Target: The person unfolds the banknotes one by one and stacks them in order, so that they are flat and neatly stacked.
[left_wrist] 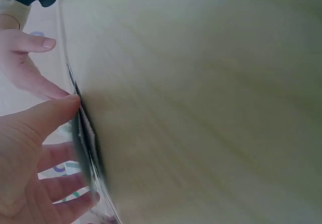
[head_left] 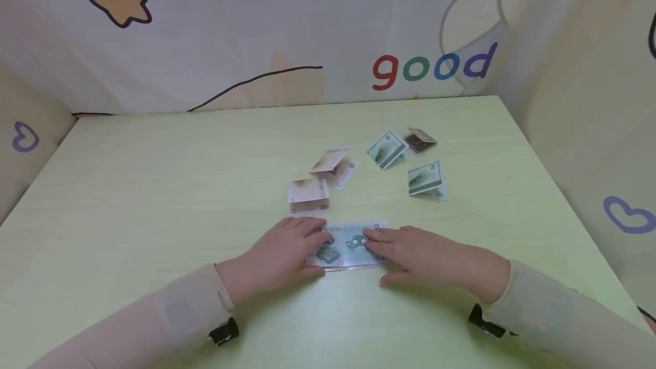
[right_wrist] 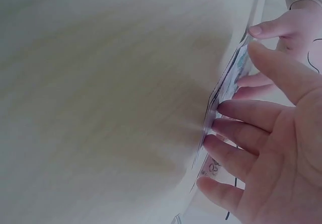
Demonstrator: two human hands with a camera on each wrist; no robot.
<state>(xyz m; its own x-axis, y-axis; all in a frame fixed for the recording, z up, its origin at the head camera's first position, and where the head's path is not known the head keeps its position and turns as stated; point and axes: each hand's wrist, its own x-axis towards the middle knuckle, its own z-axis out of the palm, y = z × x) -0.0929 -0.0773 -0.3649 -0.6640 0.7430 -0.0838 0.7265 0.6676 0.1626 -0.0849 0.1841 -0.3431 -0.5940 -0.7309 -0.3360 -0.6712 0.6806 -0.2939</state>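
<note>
A small stack of flat paper banknotes (head_left: 340,244) lies on the table, its top note pale blue with a cartoon face. My left hand (head_left: 277,255) rests on the stack's left end, fingers over the paper and thumb by the near edge. On the right end, the straight fingertips of my right hand (head_left: 427,258) press down, with the thumb apart on the tabletop. Seen from the left wrist, the layered note edges (left_wrist: 86,138) stand slightly apart. The right wrist view shows the extended fingers (right_wrist: 249,113) against the paper.
Beyond the stack stand folded notes: a pinkish one (head_left: 308,189), another pinkish one (head_left: 330,159), a green one (head_left: 386,148), a second green one (head_left: 426,178) and a brown one (head_left: 421,141). Printed cloth (head_left: 230,27) hangs behind the pale green table (head_left: 154,187).
</note>
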